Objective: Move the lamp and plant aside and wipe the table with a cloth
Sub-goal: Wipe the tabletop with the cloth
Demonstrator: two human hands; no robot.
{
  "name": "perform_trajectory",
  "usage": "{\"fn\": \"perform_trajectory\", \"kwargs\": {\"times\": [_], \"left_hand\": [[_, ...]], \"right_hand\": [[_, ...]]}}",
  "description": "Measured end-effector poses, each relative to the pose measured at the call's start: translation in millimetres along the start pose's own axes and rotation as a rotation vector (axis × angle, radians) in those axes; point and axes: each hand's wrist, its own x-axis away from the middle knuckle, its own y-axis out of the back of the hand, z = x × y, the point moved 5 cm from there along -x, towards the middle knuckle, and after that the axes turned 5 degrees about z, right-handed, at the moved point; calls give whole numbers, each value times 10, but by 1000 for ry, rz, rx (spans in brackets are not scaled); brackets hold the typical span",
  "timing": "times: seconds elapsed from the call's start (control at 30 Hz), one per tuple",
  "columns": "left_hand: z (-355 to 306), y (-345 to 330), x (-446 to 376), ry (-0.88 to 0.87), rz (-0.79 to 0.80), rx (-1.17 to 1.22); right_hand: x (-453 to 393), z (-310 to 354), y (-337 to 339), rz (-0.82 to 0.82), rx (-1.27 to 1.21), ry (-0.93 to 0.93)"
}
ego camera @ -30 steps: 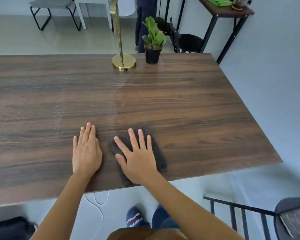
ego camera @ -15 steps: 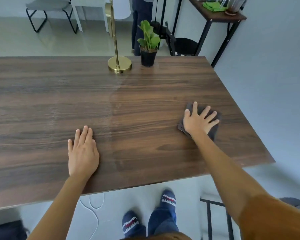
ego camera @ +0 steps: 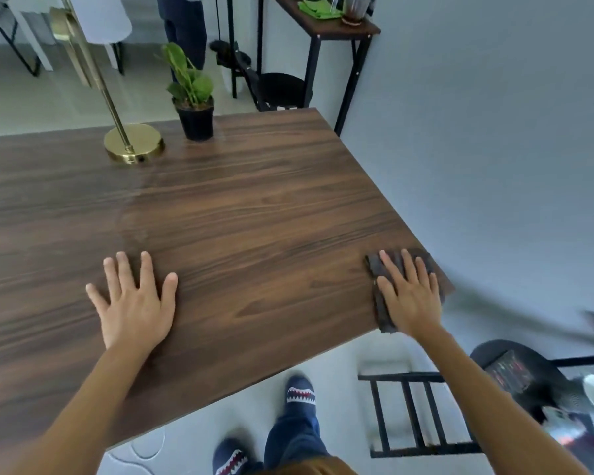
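My right hand (ego camera: pixel 408 293) presses flat on a dark grey cloth (ego camera: pixel 381 303) at the near right corner of the dark wooden table (ego camera: pixel 254 217). My left hand (ego camera: pixel 134 303) lies flat on the bare tabletop near the front edge, fingers spread, holding nothing. A gold lamp (ego camera: pixel 131 145) with a round base and thin stem stands at the table's far edge. A small green plant in a black pot (ego camera: pixel 194 108) stands just to the right of the lamp.
A black chair (ego camera: pixel 426 413) stands to the right below the table corner. A narrow side table (ego camera: pixel 326 25) and a black stool (ego camera: pixel 278 87) stand by the grey wall beyond. A person's legs (ego camera: pixel 186 25) show behind the plant.
My right hand has slid the cloth from beside my left hand out to the right and back toward the near right corner. My left hand stays flat in place; the view has turned right.
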Motion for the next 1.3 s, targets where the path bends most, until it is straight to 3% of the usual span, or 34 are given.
{"fn": "perform_trajectory", "kwargs": {"times": [0.1,0.2,0.27,0.4,0.5,0.7,0.87,1.0,1.13,1.3], "left_hand": [[2,-14,2,9,3,-5],[-10,-9,14,18,9,-5],[-17,-14,6,19,16,-17],[11,-21,6,23,32,-22],[24,-8,-13,19,42,-7],[242,71,-185,27,19,55],[570,128,-388,134,-36,32],[585,98,-421,144,-46,39],[796,-58,-528,119,-37,108],[1201,-440,-758,154,26,266]], "right_hand": [[-641,-106,170,8,-53,-199],[-1028,328,177,28,-94,-306],[-961,786,87,47,-60,-190],[-221,1309,-111,41,-24,217],[190,919,-153,73,41,332],[-203,-194,39,24,22,4],[-1242,-109,237,3,-46,-154],[-1831,311,371,34,-81,-83],[-1517,211,410,57,-76,11],[-636,-491,105,59,-27,-66]]}}
